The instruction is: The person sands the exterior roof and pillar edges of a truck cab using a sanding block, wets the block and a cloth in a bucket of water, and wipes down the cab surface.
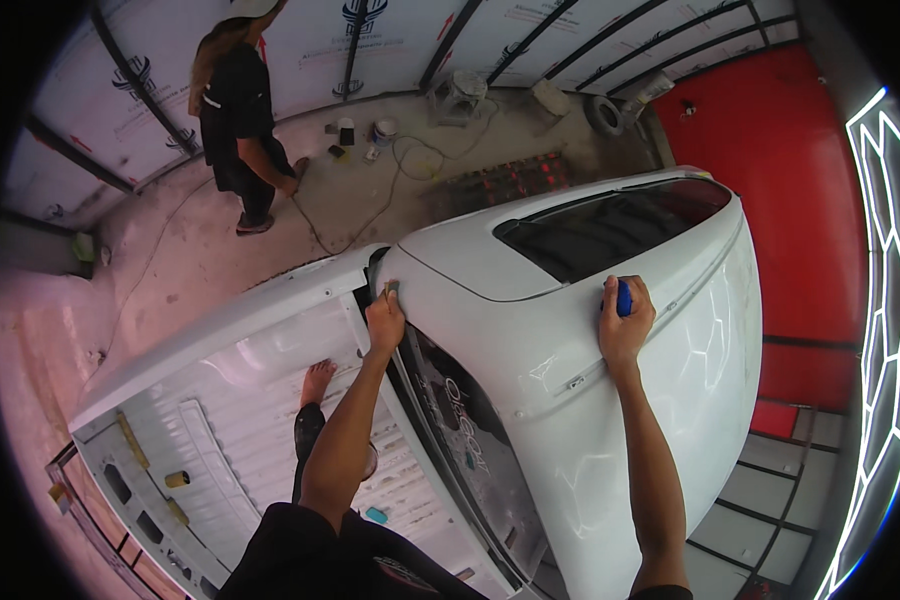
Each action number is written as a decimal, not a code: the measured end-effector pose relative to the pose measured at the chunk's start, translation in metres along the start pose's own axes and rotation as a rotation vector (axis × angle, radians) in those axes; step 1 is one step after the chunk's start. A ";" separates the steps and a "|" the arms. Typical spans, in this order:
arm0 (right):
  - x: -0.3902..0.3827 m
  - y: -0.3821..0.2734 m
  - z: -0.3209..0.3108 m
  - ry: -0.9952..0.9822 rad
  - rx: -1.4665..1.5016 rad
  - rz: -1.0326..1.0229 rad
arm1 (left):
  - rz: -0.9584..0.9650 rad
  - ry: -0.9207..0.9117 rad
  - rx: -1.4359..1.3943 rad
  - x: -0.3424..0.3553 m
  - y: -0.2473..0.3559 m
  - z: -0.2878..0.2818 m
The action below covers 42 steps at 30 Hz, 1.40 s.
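A white pickup truck lies below me, its cab roof [560, 345] smooth and shiny. On the roof, close to the edge above the dark side window [620, 225], my right hand [625, 330] is closed around a small blue block [624, 298]. Most of that block is hidden by the fingers and palm. My left hand [385, 325] is closed at the cab's rear corner, above the gap between cab and bed. A small yellowish bit shows at its fingers, too little to name. Below it is the rear window [460, 410].
My bare foot [318, 378] is in the ribbed truck bed [255, 430], where a teal piece [376, 515] and a yellowish roll [177, 480] lie. Beyond the truck, another person [245, 120] is near a cord [380, 212], a bucket [384, 130] and a tyre [604, 116].
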State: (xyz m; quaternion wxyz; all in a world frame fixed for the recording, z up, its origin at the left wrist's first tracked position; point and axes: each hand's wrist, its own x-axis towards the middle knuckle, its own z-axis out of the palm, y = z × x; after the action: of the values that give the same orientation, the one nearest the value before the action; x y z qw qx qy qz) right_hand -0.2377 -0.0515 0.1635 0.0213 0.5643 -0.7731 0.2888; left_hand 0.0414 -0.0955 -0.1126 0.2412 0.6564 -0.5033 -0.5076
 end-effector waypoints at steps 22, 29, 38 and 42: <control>0.000 0.003 -0.001 0.013 -0.067 -0.013 | 0.115 0.006 0.044 0.004 -0.017 0.005; 0.003 -0.002 -0.009 0.021 -0.005 -0.022 | 0.583 0.258 -0.203 -0.052 0.015 0.012; 0.001 0.013 -0.013 0.042 -0.041 -0.011 | 0.503 0.198 -0.316 -0.106 0.054 0.026; 0.006 -0.011 0.005 0.018 0.036 0.003 | 0.298 0.296 -0.115 -0.007 -0.009 0.006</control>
State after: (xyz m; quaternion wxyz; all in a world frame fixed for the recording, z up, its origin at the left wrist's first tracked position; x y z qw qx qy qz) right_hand -0.2292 -0.0616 0.1659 0.0176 0.5607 -0.7685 0.3077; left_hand 0.0402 -0.0844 -0.1193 0.4219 0.6273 -0.5242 -0.3922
